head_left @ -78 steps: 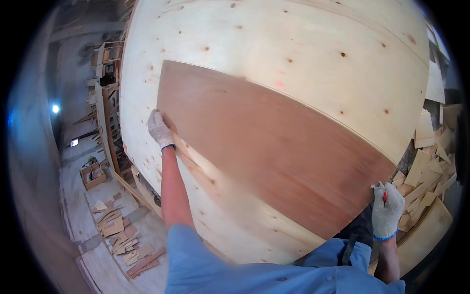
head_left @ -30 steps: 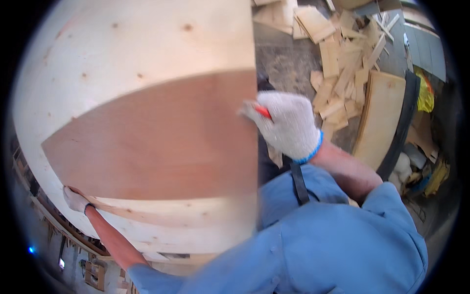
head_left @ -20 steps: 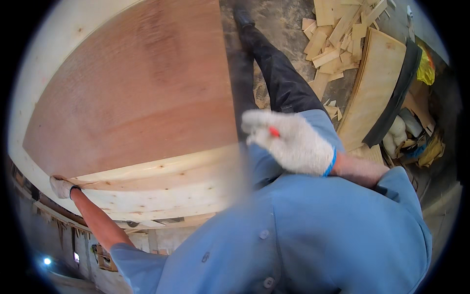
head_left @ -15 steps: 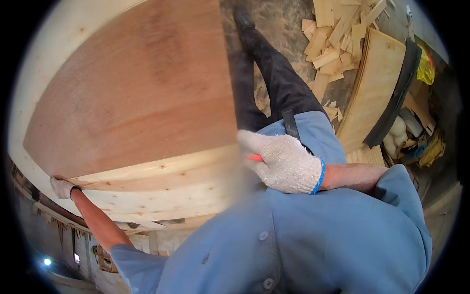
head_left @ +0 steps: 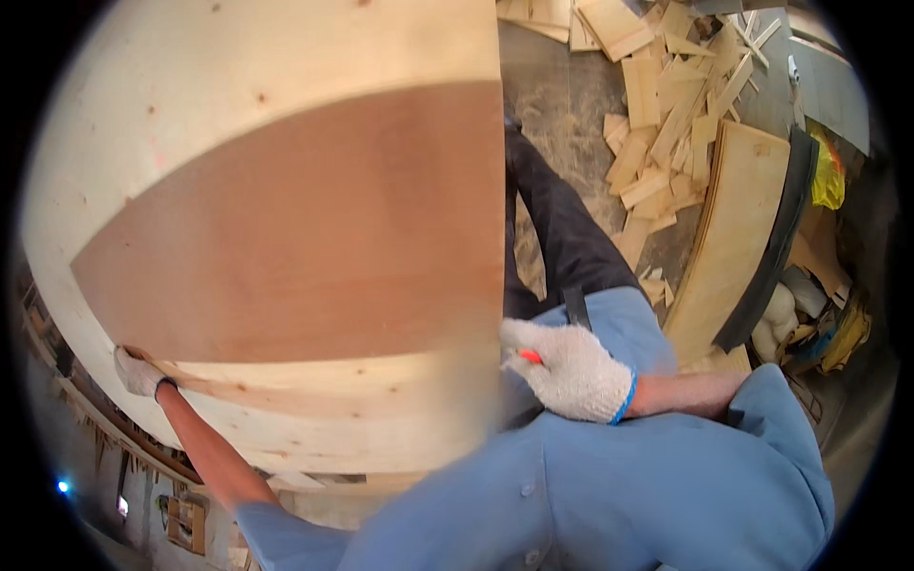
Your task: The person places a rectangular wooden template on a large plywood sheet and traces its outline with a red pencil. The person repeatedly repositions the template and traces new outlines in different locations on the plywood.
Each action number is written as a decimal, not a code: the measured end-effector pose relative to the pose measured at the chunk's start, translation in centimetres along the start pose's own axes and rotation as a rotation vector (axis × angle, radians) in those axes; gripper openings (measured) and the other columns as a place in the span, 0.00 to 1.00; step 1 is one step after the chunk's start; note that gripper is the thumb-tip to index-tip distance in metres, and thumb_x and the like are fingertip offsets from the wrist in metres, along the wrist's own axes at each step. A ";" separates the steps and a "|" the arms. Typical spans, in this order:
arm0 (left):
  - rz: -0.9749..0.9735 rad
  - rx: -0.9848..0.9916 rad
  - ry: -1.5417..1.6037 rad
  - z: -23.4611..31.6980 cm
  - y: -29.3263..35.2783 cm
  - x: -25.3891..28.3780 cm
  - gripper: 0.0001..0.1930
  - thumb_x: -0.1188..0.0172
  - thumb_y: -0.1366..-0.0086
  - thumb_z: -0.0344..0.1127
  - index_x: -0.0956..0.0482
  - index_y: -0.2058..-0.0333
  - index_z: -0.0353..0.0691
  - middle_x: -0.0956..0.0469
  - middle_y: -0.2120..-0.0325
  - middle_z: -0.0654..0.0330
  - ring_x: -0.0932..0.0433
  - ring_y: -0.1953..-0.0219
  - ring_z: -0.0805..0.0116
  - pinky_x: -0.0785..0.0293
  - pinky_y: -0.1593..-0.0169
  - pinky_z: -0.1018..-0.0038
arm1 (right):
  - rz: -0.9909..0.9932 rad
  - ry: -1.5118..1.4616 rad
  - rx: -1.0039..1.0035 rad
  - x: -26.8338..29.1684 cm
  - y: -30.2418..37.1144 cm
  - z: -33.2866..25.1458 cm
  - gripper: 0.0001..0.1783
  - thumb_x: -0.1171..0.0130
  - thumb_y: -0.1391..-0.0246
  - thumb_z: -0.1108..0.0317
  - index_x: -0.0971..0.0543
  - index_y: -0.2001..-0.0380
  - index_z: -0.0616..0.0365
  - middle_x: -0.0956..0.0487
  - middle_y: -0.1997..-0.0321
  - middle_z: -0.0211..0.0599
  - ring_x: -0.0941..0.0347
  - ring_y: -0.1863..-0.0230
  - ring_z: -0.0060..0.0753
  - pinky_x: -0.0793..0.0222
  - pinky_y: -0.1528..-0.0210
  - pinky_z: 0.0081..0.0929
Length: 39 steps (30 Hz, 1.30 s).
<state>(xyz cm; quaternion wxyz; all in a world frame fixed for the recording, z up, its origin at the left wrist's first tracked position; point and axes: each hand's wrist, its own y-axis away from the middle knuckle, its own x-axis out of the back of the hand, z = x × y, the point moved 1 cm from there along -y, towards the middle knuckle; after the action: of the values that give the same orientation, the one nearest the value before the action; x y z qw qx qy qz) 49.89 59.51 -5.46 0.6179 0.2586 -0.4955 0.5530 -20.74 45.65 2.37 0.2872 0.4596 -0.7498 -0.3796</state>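
A reddish-brown plywood sheet (head_left: 314, 238) lies over a larger pale wooden sheet (head_left: 257, 48). At the brown sheet's near left corner is my left hand (head_left: 141, 371), in a light glove, its fingers closed at that corner. My right hand (head_left: 576, 369), in a white knitted glove with a blue cuff, is closed beside the sheets' right edge. A small orange-red piece (head_left: 530, 357) shows between its fingers; the rest of what it holds is hidden, and I cannot tell its kind. A blur covers the sheets' near right corner.
Loose wood offcuts (head_left: 657, 143) litter the floor at the far right. Nearer, a stack of pale boards (head_left: 728, 228) stands beside a dark strip (head_left: 776, 243). A yellow bag (head_left: 826, 176) and mixed scraps lie farther right. My legs (head_left: 562, 233) are beside the sheets' right edge.
The view has shifted, showing more of the pale sheet at the far side. My left hand stays at the brown sheet's corner; my right hand stays closed near the right edge.
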 end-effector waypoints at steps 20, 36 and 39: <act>-0.245 -0.391 -0.761 0.7 -2.5 -0.8 0.24 0.61 0.25 0.47 0.16 0.59 0.38 0.17 0.54 0.45 0.18 0.53 0.41 0.24 0.50 0.46 | 0.078 -0.082 0.148 7.8 -2.0 -1.0 0.16 0.47 0.32 0.60 0.14 0.59 0.56 0.13 0.58 0.41 0.16 0.55 0.43 0.22 0.51 0.36; -0.030 -0.136 -0.195 24.8 21.6 -2.0 0.26 0.40 0.30 0.42 0.29 0.37 0.35 0.33 0.33 0.44 0.39 0.30 0.42 0.50 0.26 0.46 | -0.194 -0.286 0.609 3.0 -33.0 -44.2 0.23 0.42 0.34 0.50 0.15 0.62 0.63 0.17 0.69 0.33 0.24 0.73 0.21 0.27 0.69 0.24; -0.106 -0.070 -0.179 25.6 20.7 -1.2 0.27 0.39 0.32 0.39 0.30 0.37 0.36 0.34 0.33 0.44 0.39 0.30 0.40 0.50 0.26 0.45 | -0.230 -0.160 0.688 -1.7 -37.4 -50.6 0.25 0.42 0.36 0.48 0.14 0.62 0.62 0.16 0.68 0.34 0.22 0.72 0.23 0.25 0.67 0.26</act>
<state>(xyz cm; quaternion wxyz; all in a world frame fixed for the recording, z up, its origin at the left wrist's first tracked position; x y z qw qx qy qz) 22.22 42.04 -1.65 0.6080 0.3110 -0.5536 0.4765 36.96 20.92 -1.26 0.0118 0.5792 -0.7972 -0.1698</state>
